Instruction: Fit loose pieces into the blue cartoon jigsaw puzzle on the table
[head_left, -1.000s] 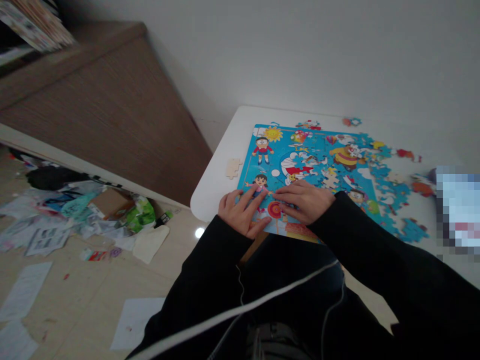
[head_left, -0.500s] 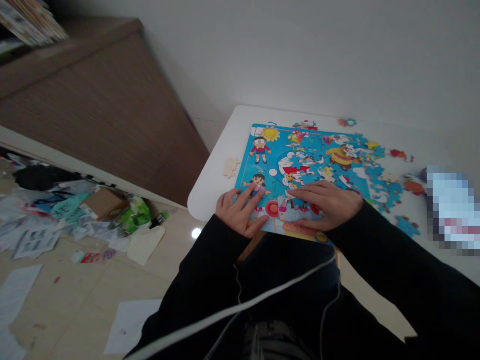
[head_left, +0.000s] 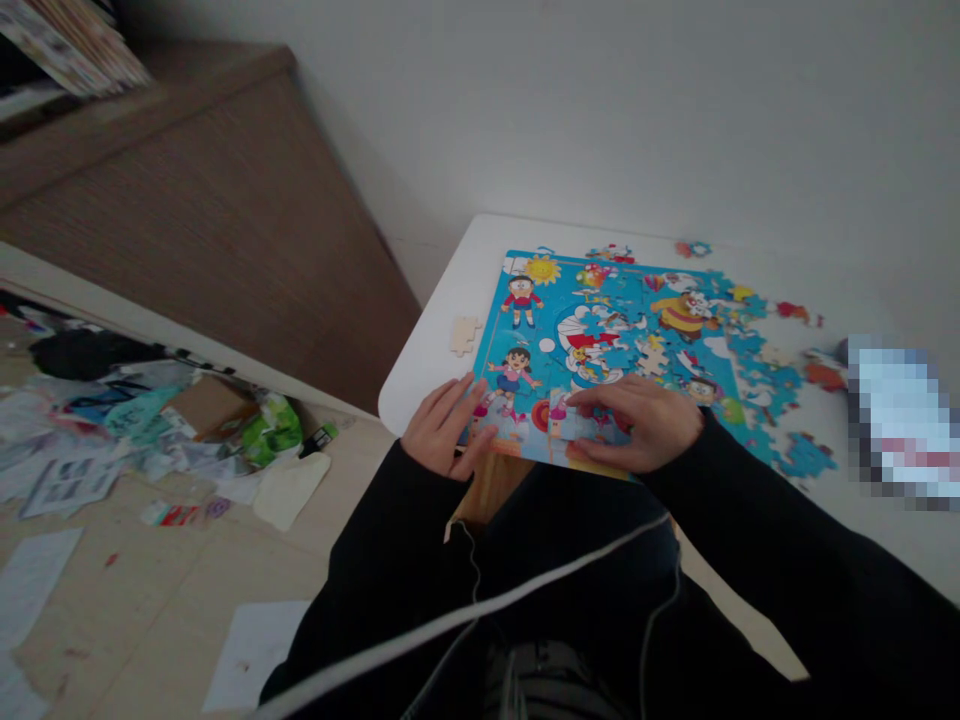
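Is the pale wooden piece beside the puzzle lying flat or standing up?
Flat: the pale wooden puzzle piece lies blank side up on the white table.

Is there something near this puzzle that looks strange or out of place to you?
Yes. One puzzle piece lies alone on the white table, left of the jigsaw puzzle, showing a plain beige back, while the other loose pieces lie to the right. The floor is also littered with paper and plastic bags.

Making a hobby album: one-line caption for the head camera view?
Left hand and right hand rest on a blue cartoon jigsaw puzzle on a white table.
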